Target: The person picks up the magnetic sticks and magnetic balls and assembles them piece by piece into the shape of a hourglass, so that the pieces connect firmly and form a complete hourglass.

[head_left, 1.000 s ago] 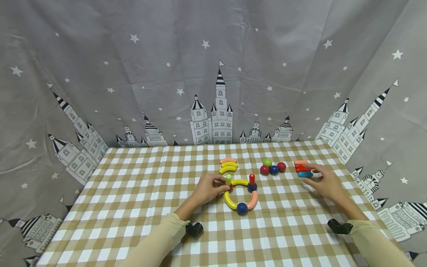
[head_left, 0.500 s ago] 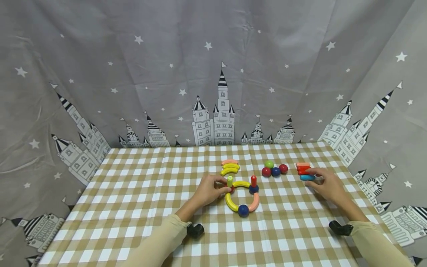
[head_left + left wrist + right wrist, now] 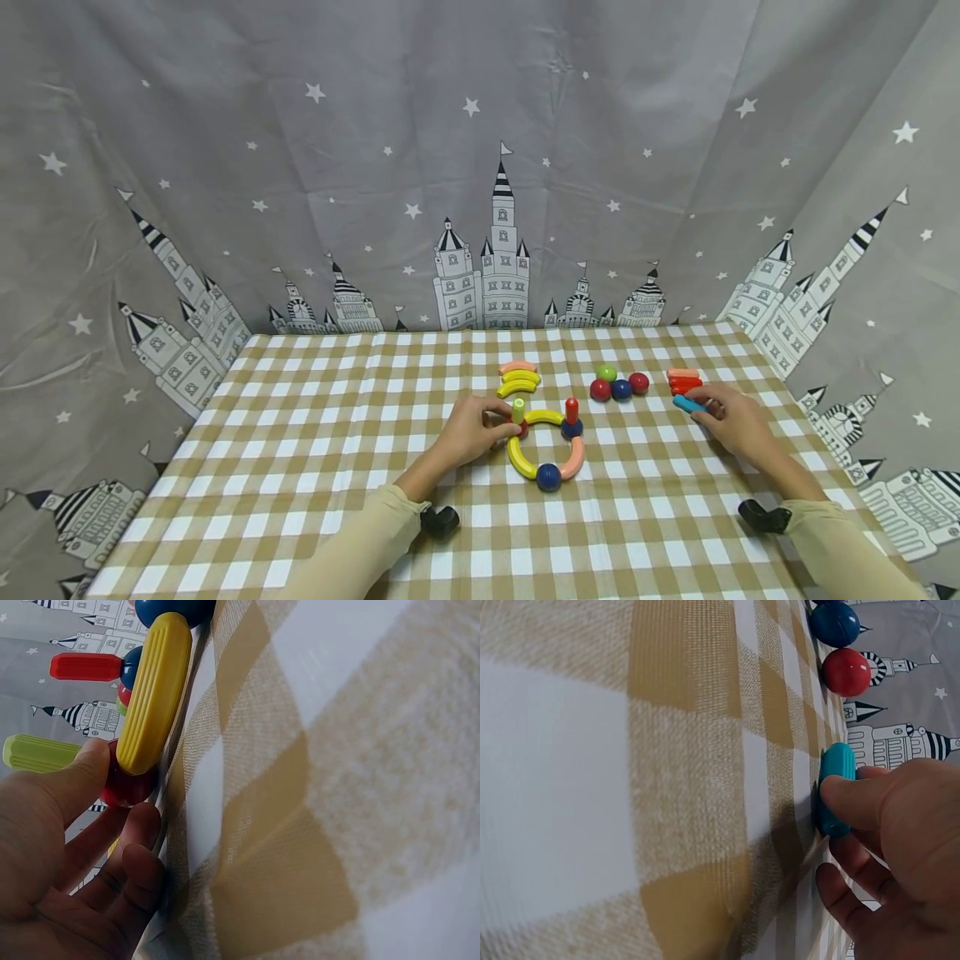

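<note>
A ring of curved yellow pieces [image 3: 521,460] and a pink one [image 3: 573,458] lies on the table, joined by balls. My left hand [image 3: 470,431] grips the red ball [image 3: 126,784] at its left corner, from which a light green stick [image 3: 518,408] stands up. A red stick [image 3: 572,410] rises from the dark blue ball [image 3: 572,428] at the right corner; another blue ball [image 3: 549,477] is at the front. On the right, my right hand [image 3: 737,421] pinches a blue stick [image 3: 837,787] between thumb and fingers, low at the cloth.
Red and pink sticks [image 3: 683,376] lie just behind the right hand. Red, blue and green balls [image 3: 622,389] are grouped behind the ring to the right. Curved yellow and pink pieces [image 3: 518,379] lie behind the ring. A grey curtain [image 3: 360,167] hangs past the checked table's [image 3: 300,417] far edge.
My right hand has taken hold of the blue stick, which is now turned at an angle and slightly apart from the red sticks. My left hand stays at the red ball.
</note>
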A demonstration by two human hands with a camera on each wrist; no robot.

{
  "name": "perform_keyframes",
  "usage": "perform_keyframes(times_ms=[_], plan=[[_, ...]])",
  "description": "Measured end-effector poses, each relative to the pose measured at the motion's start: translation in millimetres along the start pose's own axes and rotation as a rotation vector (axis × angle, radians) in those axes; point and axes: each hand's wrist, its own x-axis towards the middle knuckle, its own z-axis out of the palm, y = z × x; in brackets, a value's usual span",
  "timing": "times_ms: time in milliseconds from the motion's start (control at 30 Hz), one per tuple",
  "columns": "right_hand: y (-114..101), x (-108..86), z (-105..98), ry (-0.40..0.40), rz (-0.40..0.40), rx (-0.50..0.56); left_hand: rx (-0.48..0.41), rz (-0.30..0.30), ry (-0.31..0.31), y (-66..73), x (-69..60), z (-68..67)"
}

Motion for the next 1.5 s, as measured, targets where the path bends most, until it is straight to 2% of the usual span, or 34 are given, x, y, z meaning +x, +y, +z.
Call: perform_keyframes(times_ms=[267,500,800,1100,1233,1500], plan=[[0,1.5,-1,-0.025,0.003,-0.008,-0.014,0.004,0.000,0.1,0.7,0.4],[-7,1.8,-11,-0.068,-0.057,-0.008,0.005,0.038,0.008,0.3,0.6,1.0],[-24,-2.4,-21,-0.093,-0.133,0.113,-0.004,0.033,0.015,-0.3,0.9,1.0],[-51,-7.7,-18,-0.128,-0.121,0.316,0.003,0.047,0.020,-0.2,0.9,0.8],[-65,-9.6,-15,-0.125,-0.147,0.349,0.017,0.057,0.026,-0.9,0.9,1.1],[-98,-8.4,-7,-0.189,-0.151,0.409,0.006,0.068,0.032,-2.1,1.1,0.8]])
